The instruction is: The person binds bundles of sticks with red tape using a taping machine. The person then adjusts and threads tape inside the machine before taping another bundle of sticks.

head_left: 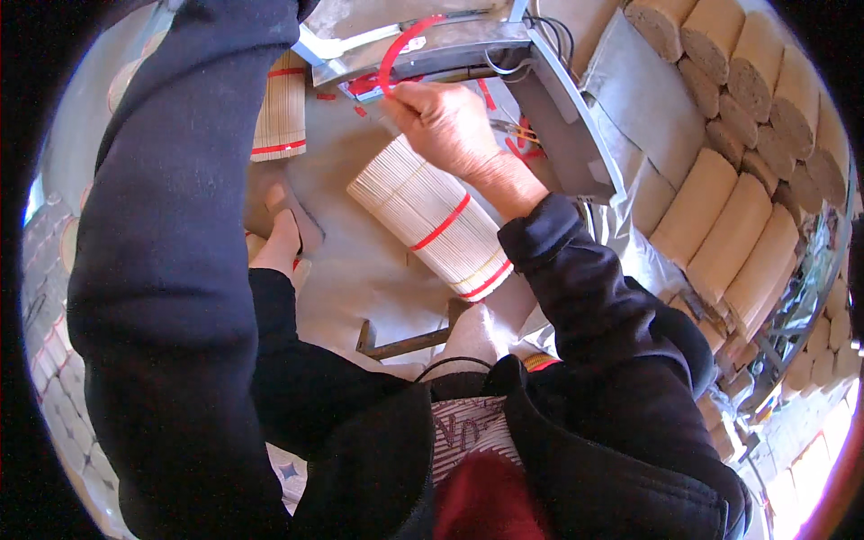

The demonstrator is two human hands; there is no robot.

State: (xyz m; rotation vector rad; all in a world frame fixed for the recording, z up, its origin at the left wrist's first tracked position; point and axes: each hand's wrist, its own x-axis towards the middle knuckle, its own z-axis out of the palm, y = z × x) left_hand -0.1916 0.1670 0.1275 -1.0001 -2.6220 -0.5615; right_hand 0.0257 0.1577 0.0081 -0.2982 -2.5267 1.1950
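At upper centre of the frame, right hand (443, 121) pinches a red strap (396, 49) that arcs up over the grey metal machine frame (558, 117). Left hand not visible; its dark sleeve (171, 225) runs to the upper left, so its state cannot be told. Bundle of pale sticks (430, 225), two red bands on it, lies on the table (360, 270) just below the right hand. Judgement: keep strap flat, untwisted, fingertips clear of frame edges.
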